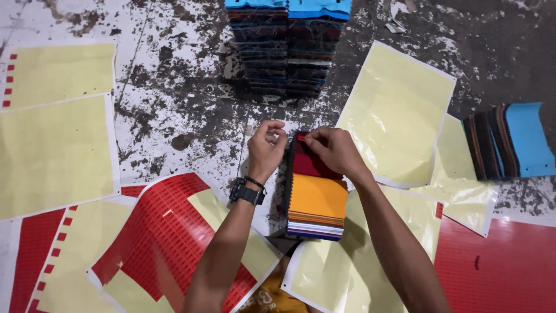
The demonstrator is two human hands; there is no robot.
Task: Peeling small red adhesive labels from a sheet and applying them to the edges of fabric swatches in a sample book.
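Note:
A stack of fabric swatches point(316, 200) lies on the floor before me, dark red and orange on top, with striped edges at the near end. My right hand point(335, 152) pinches a small red piece at the stack's far end. My left hand point(265, 148) is at the far left corner of the stack, fingers curled against its edge. A black watch point(247, 192) is on my left wrist.
Pale yellow sheets point(399, 110) and red label sheets point(168, 237) lie around on the stained floor point(185, 98). A tall pile of swatches with blue tops point(288, 46) stands at the back. Another fanned swatch bundle point(509, 142) lies at the right.

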